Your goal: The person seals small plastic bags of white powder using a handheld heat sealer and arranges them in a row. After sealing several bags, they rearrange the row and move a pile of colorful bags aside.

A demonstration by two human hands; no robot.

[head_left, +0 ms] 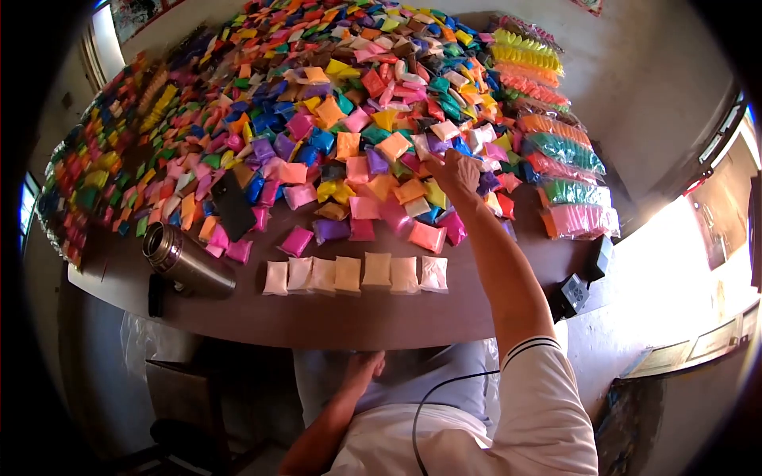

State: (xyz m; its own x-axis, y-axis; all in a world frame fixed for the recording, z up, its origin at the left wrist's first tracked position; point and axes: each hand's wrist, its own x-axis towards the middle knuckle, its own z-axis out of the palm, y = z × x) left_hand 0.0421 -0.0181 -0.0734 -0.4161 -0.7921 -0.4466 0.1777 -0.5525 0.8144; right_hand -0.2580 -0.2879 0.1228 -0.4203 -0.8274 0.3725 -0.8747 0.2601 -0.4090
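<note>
My right hand point(459, 176) reaches over the front right part of a big heap of colored soft packets point(349, 151). Its fingers are bent, with the fingertips down among the packets beside a pale packet point(421, 146); whatever they grip is hidden. My left hand point(367, 368) rests on my lap below the table edge, fingers curled in and apparently holding nothing. Between me and the heap, several pale pink, peach and cream packets stand side by side in a row, among them a tan packet point(377, 270) near the middle and a whitish packet point(434, 274) at the right end.
A steel flask point(186, 258) lies tilted in view at the left, near a dark phone point(232, 206) on the packets. Clear bags of same-colored packets point(565, 151) are stacked at the right. Small black devices point(573, 295) sit by the right edge. A black cable point(444, 381) crosses my lap.
</note>
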